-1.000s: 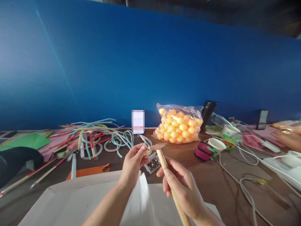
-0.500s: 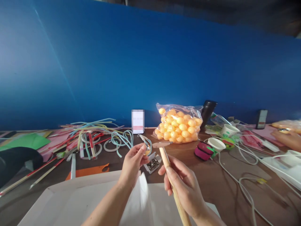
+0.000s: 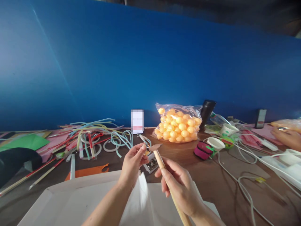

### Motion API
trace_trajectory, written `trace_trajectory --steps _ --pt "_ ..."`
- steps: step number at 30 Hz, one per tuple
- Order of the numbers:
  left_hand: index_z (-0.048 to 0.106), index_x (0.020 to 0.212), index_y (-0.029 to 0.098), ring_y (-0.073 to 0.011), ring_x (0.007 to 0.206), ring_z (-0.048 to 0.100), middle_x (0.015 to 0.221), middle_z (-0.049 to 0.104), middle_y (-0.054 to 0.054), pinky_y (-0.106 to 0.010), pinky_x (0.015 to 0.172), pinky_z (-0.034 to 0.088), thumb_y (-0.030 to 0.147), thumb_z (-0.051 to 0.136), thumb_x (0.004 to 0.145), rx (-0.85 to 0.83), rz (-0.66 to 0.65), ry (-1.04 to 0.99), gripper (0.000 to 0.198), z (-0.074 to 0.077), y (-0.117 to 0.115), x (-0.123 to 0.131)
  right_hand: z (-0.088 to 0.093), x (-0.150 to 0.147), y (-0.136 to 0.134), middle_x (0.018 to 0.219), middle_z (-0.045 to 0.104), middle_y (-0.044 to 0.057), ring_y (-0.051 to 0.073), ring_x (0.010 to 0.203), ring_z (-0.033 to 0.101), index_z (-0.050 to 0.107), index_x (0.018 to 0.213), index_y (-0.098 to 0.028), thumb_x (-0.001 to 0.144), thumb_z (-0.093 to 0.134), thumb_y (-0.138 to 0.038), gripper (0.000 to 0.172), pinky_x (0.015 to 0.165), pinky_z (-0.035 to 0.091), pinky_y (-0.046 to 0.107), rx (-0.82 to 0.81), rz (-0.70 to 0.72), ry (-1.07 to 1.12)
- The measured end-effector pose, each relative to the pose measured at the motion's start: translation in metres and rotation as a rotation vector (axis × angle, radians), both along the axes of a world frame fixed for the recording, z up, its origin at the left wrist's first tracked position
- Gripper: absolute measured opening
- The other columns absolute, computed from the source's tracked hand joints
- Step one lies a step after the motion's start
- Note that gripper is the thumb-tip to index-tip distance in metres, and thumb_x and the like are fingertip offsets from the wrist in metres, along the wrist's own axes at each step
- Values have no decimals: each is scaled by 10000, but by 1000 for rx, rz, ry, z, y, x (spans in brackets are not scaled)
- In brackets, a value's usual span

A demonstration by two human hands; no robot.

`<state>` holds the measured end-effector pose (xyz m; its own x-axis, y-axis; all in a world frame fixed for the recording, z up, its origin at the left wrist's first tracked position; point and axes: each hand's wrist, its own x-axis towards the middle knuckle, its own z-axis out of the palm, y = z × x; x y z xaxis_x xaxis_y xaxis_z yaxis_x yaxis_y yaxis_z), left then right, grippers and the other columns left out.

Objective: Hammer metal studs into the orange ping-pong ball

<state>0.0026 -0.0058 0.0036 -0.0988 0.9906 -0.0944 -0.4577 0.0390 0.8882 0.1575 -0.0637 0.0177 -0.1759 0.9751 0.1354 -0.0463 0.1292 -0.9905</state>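
Since half a second ago the hammer (image 3: 162, 164) head has swung left and now meets the small ball (image 3: 148, 151) pinched in the left hand (image 3: 133, 163) fingertips, just in front of the bag of balls (image 3: 177, 127). The right hand (image 3: 181, 185) grips the handle, its end cut off; fingers mostly hide the ball.

Soft, even light fills the room; the blue wall (image 3: 150, 62) glows paler at left with a faint glare streak, edges bow, the upper right corner darkens.
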Motion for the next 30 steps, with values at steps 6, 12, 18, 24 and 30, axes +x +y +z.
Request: trace_trajectory --steps 6,12,18,24,30 --pt "696 986 147 -77 600 532 740 596 -6 -209 593 491 450 762 657 8 4 -9 452 -1 0 0 -1 2 1 839 647 64 99 493 518 576 1247 -186 903 571 -420 416 402 429 208 7 -25 53" --pt "693 995 130 -76 607 530 740 587 -17 -203 586 497 447 755 672 9 2 -17 458 -1 0 0 -1 2 2 840 651 66 103 490 521 571 1258 -190 900 575 -427 430 405 433 215 3 -3 52" --pt "695 985 131 -77 587 531 695 586 -7 -201 579 497 446 765 657 -8 -1 -29 460 -1 0 0 1 0 0 814 657 61 100 470 516 596 1233 -185 894 582 -435 421 391 414 208 -8 -20 6" --pt "689 979 127 -74 583 528 684 579 1 -205 584 502 446 754 673 1 9 -35 447 -1 1 0 0 0 0 828 647 64 104 481 518 578 1249 -182 897 577 -432 431 395 417 213 9 -12 50" --pt "672 968 124 -64 569 535 681 576 9 -186 556 504 410 759 689 -27 2 -91 410 1 0 1 1 0 -1 836 648 63 100 484 519 570 1253 -187 909 562 -419 415 405 416 215 22 -2 19"
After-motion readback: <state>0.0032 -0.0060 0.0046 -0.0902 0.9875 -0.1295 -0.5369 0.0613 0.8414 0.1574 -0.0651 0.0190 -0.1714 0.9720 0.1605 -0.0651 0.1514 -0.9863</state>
